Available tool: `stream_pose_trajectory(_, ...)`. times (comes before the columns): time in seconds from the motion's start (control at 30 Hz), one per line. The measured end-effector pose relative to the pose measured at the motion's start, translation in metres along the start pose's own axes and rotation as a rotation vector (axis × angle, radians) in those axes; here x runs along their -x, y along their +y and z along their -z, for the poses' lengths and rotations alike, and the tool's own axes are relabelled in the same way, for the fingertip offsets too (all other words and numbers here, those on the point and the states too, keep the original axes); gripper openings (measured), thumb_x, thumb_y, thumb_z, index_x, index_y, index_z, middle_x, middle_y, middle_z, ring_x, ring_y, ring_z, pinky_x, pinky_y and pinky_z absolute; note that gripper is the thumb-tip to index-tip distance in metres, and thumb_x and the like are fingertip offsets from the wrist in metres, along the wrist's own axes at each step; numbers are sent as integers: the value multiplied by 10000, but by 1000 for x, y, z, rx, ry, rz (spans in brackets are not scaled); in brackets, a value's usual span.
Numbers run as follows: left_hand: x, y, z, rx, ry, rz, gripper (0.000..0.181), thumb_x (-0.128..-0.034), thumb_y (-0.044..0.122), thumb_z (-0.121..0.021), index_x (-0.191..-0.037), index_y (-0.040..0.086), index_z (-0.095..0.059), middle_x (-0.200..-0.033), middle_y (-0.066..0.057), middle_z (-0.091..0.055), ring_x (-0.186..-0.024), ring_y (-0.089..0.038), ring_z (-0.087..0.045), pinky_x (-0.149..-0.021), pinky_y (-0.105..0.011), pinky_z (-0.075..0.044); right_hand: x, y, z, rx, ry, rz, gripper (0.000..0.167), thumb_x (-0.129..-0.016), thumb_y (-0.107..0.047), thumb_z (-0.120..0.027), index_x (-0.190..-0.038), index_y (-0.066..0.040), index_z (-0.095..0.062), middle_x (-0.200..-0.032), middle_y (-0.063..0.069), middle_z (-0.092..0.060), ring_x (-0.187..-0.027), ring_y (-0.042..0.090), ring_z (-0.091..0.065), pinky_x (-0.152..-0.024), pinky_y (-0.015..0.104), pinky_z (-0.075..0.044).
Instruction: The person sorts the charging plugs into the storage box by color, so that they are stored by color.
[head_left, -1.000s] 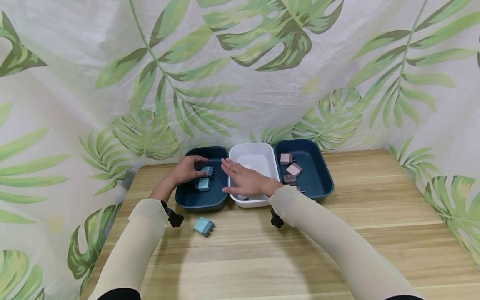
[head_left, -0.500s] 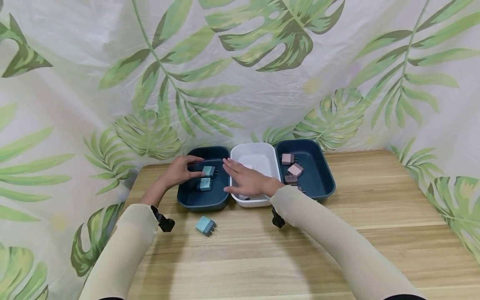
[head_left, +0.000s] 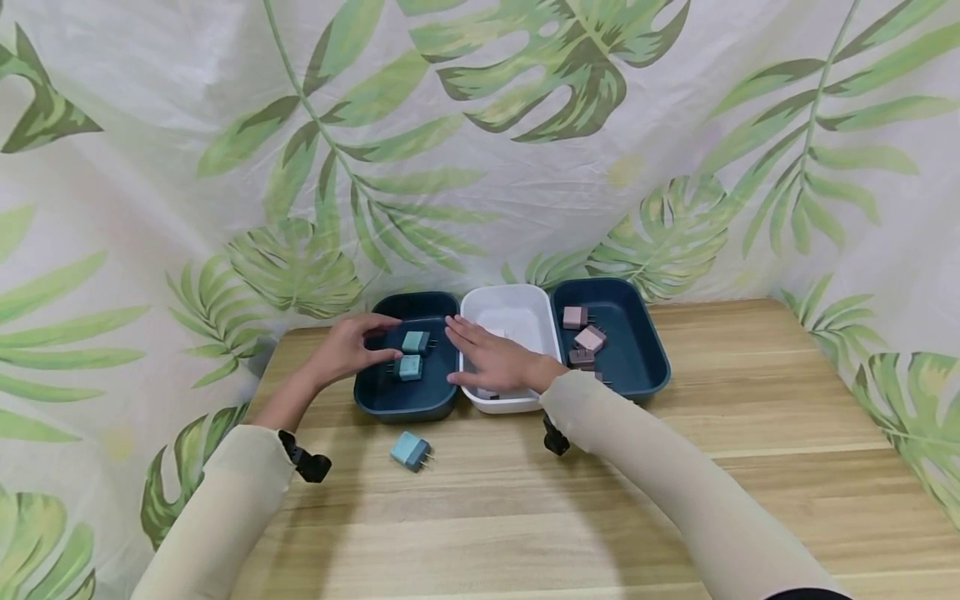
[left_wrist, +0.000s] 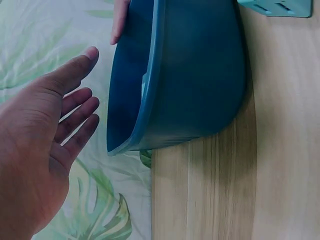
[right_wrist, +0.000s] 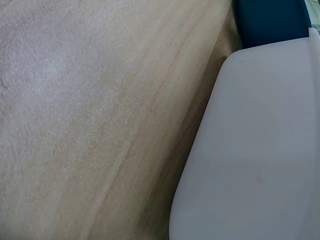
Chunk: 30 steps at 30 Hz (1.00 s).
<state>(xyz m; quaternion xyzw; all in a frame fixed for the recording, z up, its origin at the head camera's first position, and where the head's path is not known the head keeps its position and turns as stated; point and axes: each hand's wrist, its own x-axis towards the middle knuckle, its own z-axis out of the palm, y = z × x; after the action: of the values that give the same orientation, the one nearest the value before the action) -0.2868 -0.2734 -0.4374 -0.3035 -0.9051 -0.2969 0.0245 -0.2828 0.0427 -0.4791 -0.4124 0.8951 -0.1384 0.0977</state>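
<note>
My left hand (head_left: 352, 348) is over the left rim of a dark blue bin (head_left: 405, 410), its fingers loosely spread and holding nothing. The left wrist view shows the same hand (left_wrist: 55, 120) apart from the bin wall (left_wrist: 200, 75). Inside that bin lie two teal plug chargers, an upper charger (head_left: 416, 342) and a lower charger (head_left: 409, 367), near the thumb tip. My right hand (head_left: 497, 360) extends with straight fingers over the white bin (head_left: 510, 407), hiding part of its contents. The right wrist view shows the white bin's wall (right_wrist: 250, 150) but no hand.
Another teal charger (head_left: 409, 451) lies on the wooden table (head_left: 480, 517) in front of the bins. Several pink and brown chargers (head_left: 589, 339) sit in the right dark blue bin (head_left: 637, 367). A leaf-patterned cloth (head_left: 480, 200) hangs behind.
My left hand has let go of the upper teal charger and drawn back to the left, toward the bin's rim. The right hand stays in place.
</note>
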Motion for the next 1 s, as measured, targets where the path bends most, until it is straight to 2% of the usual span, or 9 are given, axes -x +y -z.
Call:
stream_pose_trajectory(0.23,14,7,4,1,51,-75,506,-819,130,-933,-1264,-9,-737,-1227,-196,-743,-1103,-389,-724,-945,-537,-590,1,0,2,-12,1,0,897,-1081,-657,-386,-1708,-128,-24,-1789,33,67,-1644,186,69,-1319,354,-47)
stream_pose_trajectory(0.4,23,17,8,-32,68,-66,514,-813,154,-941,-1267,16,-744,-1238,-180,-744,-1092,-401,-727,-945,-539,-588,1,1,1,-4,3,2,897,-1083,-656,-384,-1709,-116,-34,-1789,32,71,-1644,190,69,-1318,355,-48)
stream_pose_trajectory(0.57,31,24,12,-71,99,-108,514,-797,147,-947,-1256,25,-750,-1213,-154,-756,-1052,-372,-740,-901,-522,-601,2,3,-1,3,2,-2,898,-1081,-669,-368,-1710,-130,-21,-1790,30,75,-1643,182,76,-1318,354,-49)
stream_pose_trajectory(0.83,47,36,16,-73,80,-107,534,-795,188,-953,-1274,68,-750,-1214,-122,-767,-1076,-330,-746,-912,-496,-599,3,-1,0,-6,8,1,884,-1087,-647,-382,-1709,-120,-40,-1790,33,66,-1642,179,73,-1319,354,-64)
stream_pose_trajectory(0.93,53,40,16,-80,89,-126,539,-774,185,-965,-1262,84,-760,-1199,-96,-779,-1056,-299,-758,-905,-448,-604,3,-1,0,-4,10,6,884,-1089,-637,-392,-1709,-105,-55,-1790,44,59,-1644,194,60,-1319,362,-80)
stream_pose_trajectory(1.0,57,43,16,-74,93,-142,544,-759,183,-973,-1254,95,-767,-1200,-75,-783,-1046,-277,-765,-912,-360,-605,2,-1,1,-2,8,7,885,-1091,-635,-392,-1709,-97,-58,-1790,48,61,-1645,200,58,-1320,369,-84)
